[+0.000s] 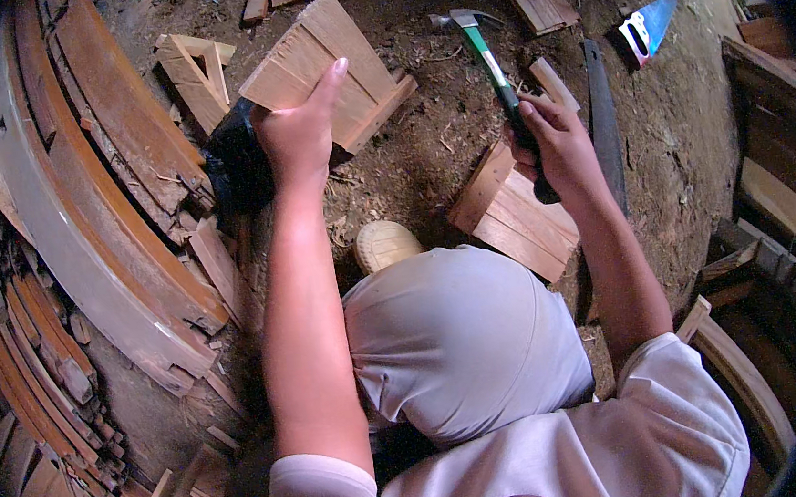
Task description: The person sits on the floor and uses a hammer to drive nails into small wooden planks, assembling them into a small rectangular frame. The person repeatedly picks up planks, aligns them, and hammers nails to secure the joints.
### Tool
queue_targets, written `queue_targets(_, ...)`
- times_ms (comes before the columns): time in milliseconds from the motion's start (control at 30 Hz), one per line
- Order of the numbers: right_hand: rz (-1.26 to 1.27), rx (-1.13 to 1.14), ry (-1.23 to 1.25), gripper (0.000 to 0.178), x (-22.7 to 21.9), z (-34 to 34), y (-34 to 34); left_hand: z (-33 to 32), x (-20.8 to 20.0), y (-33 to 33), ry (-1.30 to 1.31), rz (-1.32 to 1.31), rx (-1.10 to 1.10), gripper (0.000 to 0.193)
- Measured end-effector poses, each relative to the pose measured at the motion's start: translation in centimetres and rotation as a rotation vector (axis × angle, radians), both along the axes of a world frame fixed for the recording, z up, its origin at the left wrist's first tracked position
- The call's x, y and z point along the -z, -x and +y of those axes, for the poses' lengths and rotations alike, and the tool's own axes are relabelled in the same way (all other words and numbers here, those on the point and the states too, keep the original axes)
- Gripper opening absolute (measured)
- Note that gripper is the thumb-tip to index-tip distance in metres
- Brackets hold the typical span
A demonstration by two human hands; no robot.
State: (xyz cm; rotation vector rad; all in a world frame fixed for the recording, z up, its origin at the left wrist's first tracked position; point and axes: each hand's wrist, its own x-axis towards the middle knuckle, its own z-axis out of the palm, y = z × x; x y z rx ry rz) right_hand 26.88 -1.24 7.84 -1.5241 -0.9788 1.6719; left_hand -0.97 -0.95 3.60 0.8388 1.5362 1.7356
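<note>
My left hand (299,133) is closed on the near edge of a boxy wooden piece (327,54) made of joined boards, thumb laid along its top face. The piece is tilted, with a board along its right lower edge. My right hand (555,142) is wrapped round the dark grip of a claw hammer (492,65) with a green shaft. The hammer's metal head points away from me, apart from the wooden piece. Under my right hand lies a second piece of joined boards (520,218). A short wood offcut (553,85) shows just beyond my right fingers.
Long boards (77,203) and stacked strips (40,360) line the left. A triangular wood frame (199,76) lies beyond my left hand. A handsaw (649,30) and a long dark blade (603,114) lie to the right. Wooden frames (749,358) stand at the lower right.
</note>
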Motion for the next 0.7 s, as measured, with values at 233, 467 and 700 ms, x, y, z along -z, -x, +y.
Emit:
queue_targets(233,-0.258,-0.164,-0.079,0.031,0.7,-1.1,-0.7,-0.2,-0.5,0.2,-0.018,-0.086,-0.012,0.048)
queue_targets(467,-1.105,-0.125,-0.721,0.042,2.6,-4.4,-3.1,0.1,0.4,1.7,-0.047,-0.592,0.010,0.059)
queue_targets(700,-1.309,-0.294,-0.840,0.043,3.3,-4.2,-3.8,0.1,0.0,2.5,0.046,-0.725,0.041,0.054)
